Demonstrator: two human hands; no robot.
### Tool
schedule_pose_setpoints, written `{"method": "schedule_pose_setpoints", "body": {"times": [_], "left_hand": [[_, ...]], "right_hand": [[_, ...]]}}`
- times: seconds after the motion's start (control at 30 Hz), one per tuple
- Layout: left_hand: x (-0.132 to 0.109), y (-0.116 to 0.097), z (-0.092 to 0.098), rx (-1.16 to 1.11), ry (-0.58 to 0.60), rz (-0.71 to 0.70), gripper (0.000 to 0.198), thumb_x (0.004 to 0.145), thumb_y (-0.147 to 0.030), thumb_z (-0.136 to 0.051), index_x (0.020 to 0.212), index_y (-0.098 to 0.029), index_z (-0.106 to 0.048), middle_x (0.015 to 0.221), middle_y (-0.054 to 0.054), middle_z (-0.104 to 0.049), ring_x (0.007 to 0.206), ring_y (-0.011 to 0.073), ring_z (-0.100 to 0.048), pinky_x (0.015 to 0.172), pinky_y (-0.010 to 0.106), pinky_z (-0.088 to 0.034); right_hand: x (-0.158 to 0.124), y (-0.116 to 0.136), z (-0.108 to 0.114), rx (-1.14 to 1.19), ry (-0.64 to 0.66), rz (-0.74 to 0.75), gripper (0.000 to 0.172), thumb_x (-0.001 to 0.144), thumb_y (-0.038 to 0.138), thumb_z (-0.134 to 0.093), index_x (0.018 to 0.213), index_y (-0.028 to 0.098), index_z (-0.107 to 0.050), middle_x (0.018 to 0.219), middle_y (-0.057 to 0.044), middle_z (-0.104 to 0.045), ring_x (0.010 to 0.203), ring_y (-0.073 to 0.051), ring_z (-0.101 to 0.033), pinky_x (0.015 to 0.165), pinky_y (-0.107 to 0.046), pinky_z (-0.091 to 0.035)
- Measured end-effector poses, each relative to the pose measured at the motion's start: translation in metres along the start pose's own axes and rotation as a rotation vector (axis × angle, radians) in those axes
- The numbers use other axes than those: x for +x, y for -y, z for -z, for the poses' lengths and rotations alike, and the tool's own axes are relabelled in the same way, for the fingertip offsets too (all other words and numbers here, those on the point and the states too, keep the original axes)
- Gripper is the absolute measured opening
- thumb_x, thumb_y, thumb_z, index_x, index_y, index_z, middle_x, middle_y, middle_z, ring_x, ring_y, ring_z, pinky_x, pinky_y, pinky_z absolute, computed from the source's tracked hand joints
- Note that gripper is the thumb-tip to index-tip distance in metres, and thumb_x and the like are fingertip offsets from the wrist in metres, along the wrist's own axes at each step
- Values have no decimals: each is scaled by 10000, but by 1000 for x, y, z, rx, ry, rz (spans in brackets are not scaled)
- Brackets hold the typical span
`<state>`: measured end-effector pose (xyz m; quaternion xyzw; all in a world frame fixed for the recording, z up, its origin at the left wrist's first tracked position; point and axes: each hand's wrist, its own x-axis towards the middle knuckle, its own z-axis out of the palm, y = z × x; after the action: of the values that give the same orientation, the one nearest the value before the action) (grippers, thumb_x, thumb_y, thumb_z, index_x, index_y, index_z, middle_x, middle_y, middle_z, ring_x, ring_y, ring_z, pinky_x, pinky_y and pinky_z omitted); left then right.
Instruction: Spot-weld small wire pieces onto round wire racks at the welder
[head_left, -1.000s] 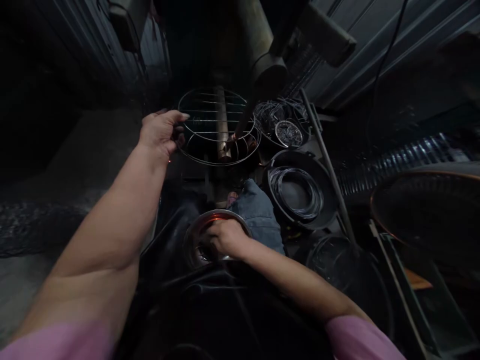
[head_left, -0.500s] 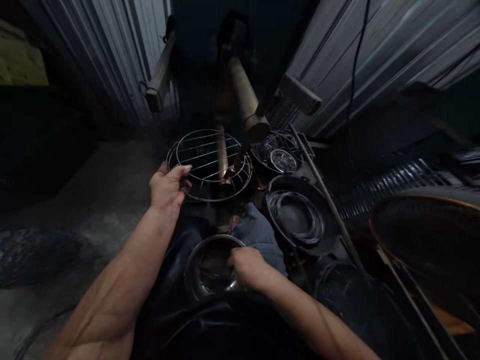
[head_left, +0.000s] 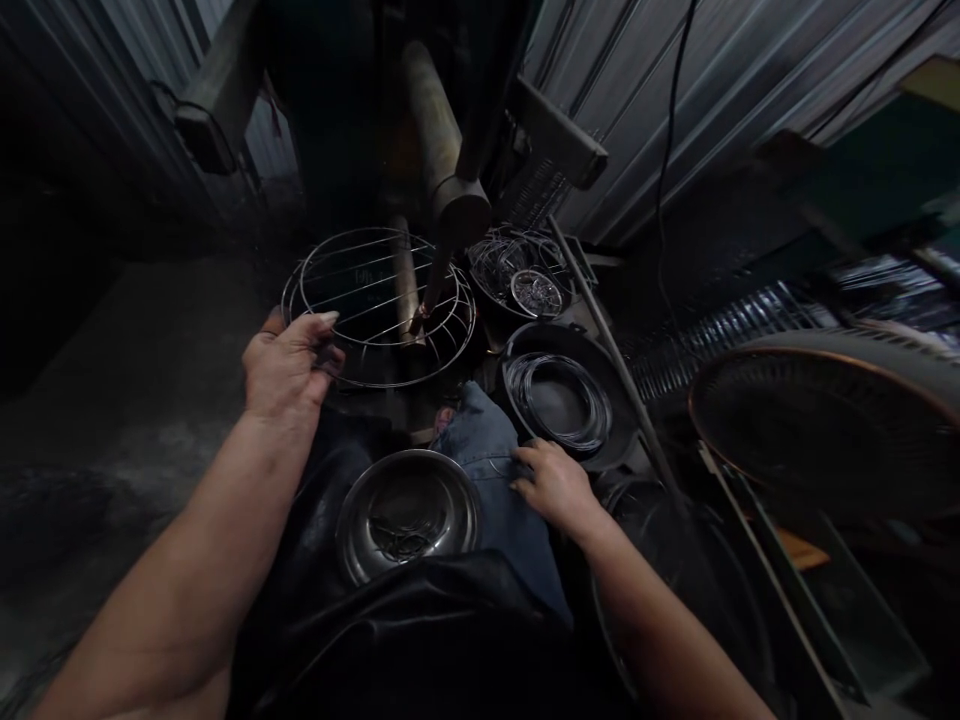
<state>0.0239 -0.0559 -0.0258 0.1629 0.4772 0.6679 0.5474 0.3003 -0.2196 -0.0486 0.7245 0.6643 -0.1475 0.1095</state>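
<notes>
My left hand [head_left: 289, 362] is closed on the left edge of a round wire rack [head_left: 382, 385], with the thumb on top. The rack has two rings joined by thin bars and sits at a metal post. My right hand [head_left: 555, 486] pinches a short curved wire [head_left: 494, 465] above a denim-covered leg [head_left: 484, 430]. Between my arms, a shiny metal bowl [head_left: 463, 497] rests on a dark apron [head_left: 450, 600]. Several thin wire pieces [head_left: 401, 540] lie in its bottom.
A thick cylindrical bar [head_left: 439, 135] juts out over the rack. Right of it stand a basin [head_left: 514, 345] with coiled wire [head_left: 559, 400] and a tub of tangled wire [head_left: 502, 255]. A slanted rod [head_left: 611, 345] and a round fan-like guard [head_left: 810, 430] are farther right.
My right hand has come out of the bowl to the right, with a short wire in its fingers. My left hand keeps its hold on the rack. The whole view has shifted.
</notes>
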Motion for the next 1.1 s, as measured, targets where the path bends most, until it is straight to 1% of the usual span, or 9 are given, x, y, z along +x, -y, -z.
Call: {"method": "schedule_pose_setpoints", "body": {"times": [0.27,0.4,0.47,0.57,0.67,0.73,0.87,1.0,1.1], "left_hand": [[-11,0,-4,-16,14,22,396,435,-138,-768,720,-180,-497,609,-32,-541,559,107,-500,463,213,-423],[-11,0,-4,-30,12,3,428,425,-139,-794,772,-179,-547,653,-29,-554,597,115,-508,469,217,-428],[-10,2,-5,-41,19,6,426,434,-136,-796,782,-179,-553,679,-25,-562,617,115,-515,480,216,-432],[-11,5,-8,-42,22,5,416,447,-146,-795,792,-174,-564,705,-24,-570,618,107,-514,490,214,-432],[-15,7,-10,-27,15,-17,416,457,-158,-804,795,-173,-561,715,-36,-558,612,94,-516,503,209,-433],[-17,6,-10,-21,17,-32,421,463,-165,-812,796,-172,-555,727,-40,-553,608,91,-519,502,207,-431],[-17,4,-8,-29,22,-68,417,478,-175,-812,803,-178,-550,738,-39,-554,583,92,-519,481,209,-421],[-16,2,-10,-59,23,-72,426,455,-171,-817,777,-181,-539,736,-43,-552,551,86,-516,460,205,-404],[-16,2,-13,-80,18,-56,429,448,-163,-822,768,-179,-538,733,-42,-547,556,85,-520,460,200,-402]], "right_hand": [[9,12,-13,-73,38,75,203,811,108,-512,816,182,-700,949,-74,-665,845,-177,-640,666,-252,-408],[19,6,-1,56,35,142,231,762,64,-517,788,170,-721,847,-77,-690,811,-188,-654,676,-252,-430],[27,11,14,255,-63,237,261,770,67,-512,847,179,-735,830,-64,-705,823,-180,-657,721,-245,-454],[43,37,42,516,-312,372,240,832,150,-520,923,189,-739,810,-53,-707,760,-166,-651,709,-244,-473],[62,79,62,576,-569,377,197,851,209,-546,813,186,-738,721,-52,-688,682,-168,-631,673,-254,-470],[73,104,65,611,-671,342,198,840,191,-542,809,186,-737,735,-58,-703,701,-173,-639,709,-263,-483],[88,129,51,883,-722,251,203,842,236,-547,872,195,-743,771,-49,-725,718,-182,-657,725,-285,-519],[95,131,32,1249,-680,169,231,836,344,-599,915,174,-733,686,-24,-700,600,-171,-650,598,-277,-535],[97,131,25,1339,-697,140,234,825,363,-623,890,159,-719,666,-20,-686,544,-156,-633,555,-268,-530]]}}
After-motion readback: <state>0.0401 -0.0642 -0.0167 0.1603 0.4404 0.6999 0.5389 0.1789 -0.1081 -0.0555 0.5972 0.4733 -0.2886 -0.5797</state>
